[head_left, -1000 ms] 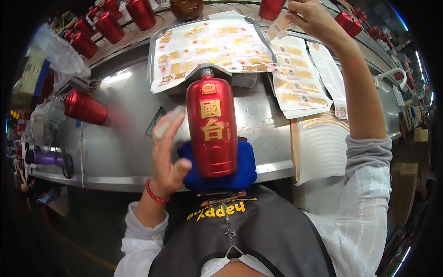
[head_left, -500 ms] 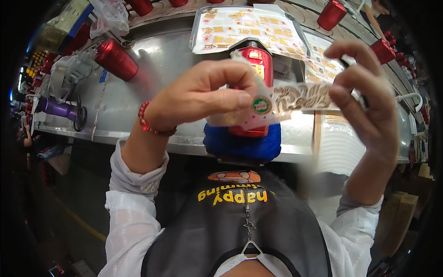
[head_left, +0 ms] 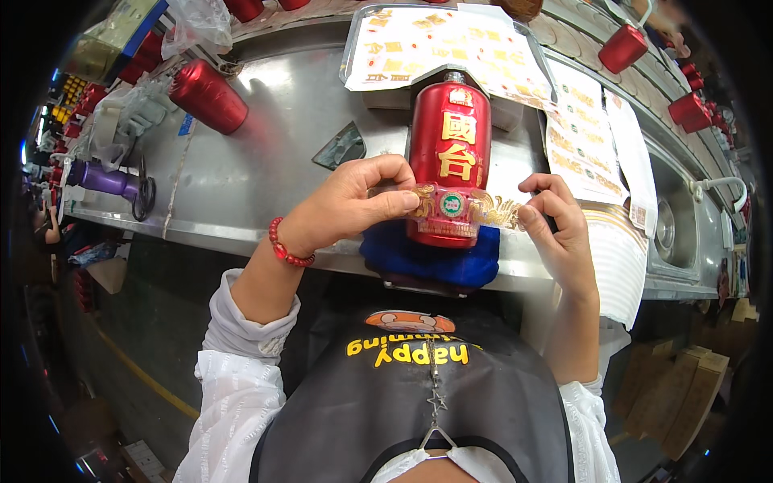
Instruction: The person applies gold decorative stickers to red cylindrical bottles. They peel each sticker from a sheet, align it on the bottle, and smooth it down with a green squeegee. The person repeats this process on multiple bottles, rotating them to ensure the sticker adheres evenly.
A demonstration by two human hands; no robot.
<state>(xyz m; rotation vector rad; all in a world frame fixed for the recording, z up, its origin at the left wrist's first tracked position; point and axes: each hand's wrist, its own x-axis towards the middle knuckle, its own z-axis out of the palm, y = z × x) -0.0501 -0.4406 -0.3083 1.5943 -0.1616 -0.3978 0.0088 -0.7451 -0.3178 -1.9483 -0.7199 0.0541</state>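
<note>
A red bottle with gold lettering lies lengthwise before me, its lower end on a blue cloth-covered pad at the table edge. Across the bottle's lower part runs a clear sticker strip with gold patterns and a round green emblem. My left hand pinches the strip's left end between thumb and forefinger. Its right end is between the thumb and forefinger of my right hand. Whether the strip touches the bottle all along its length, I cannot tell.
Behind the bottle lies a tray of sticker sheets, with more sheets to its right. Another red bottle and a purple flask are at left. A dark glassy piece lies near my left hand; a sink is at right.
Both hands have come down, and my right hand has moved inward. The strip, held up in front of the bottle before, now lies across its lower part. The bottle's lettering is uncovered.
</note>
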